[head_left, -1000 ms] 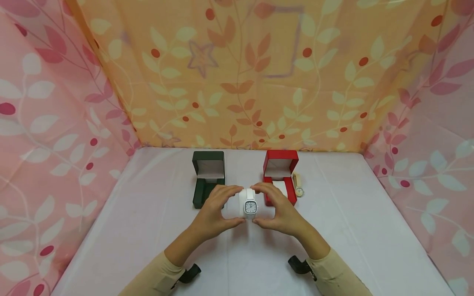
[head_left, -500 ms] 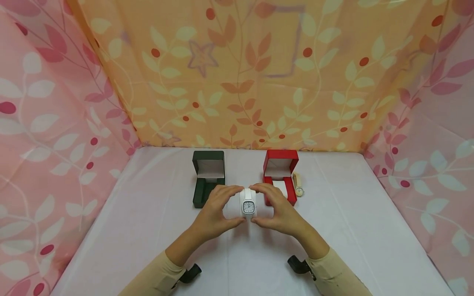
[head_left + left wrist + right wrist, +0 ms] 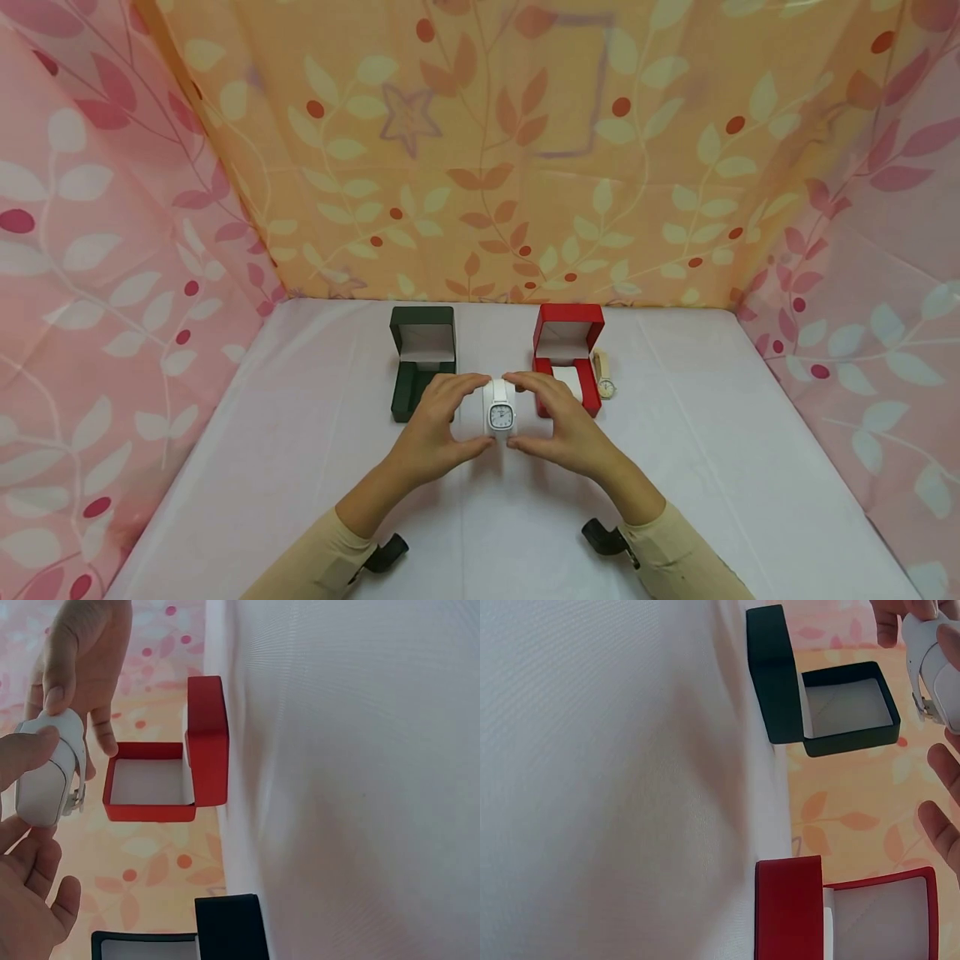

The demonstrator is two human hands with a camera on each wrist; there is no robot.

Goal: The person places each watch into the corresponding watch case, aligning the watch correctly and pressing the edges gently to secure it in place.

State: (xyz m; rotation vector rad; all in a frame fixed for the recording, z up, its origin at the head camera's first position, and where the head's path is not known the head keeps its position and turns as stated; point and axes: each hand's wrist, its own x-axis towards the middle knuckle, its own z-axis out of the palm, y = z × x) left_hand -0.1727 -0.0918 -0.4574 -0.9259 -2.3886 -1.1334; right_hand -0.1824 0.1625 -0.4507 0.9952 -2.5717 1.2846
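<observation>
A white wristwatch [image 3: 501, 415] with a squarish dial is strapped round a white watch cushion [image 3: 43, 787], raised over the table. My left hand [image 3: 438, 432] pinches one side of it between thumb and fingers, and my right hand [image 3: 558, 425] pinches the other side. In both wrist views the strap's buckle [image 3: 928, 710] hangs at the cushion's underside. Behind my left hand stands an open green watch box [image 3: 422, 332], partly hidden by the fingers. Behind my right hand an open red watch box [image 3: 570, 325] holds a white cushion [image 3: 567, 379].
A second watch with a cream strap [image 3: 603, 373] lies against the red box's right side. White cloth covers the table [image 3: 300, 467]. Patterned curtains [image 3: 487, 150] enclose the back and both sides. Black wrist cameras [image 3: 603, 537] stick out from the sleeves.
Both hands have shifted the watch and its cushion slightly to the left and a touch upward in the head view. The grip and the boxes stay the same.
</observation>
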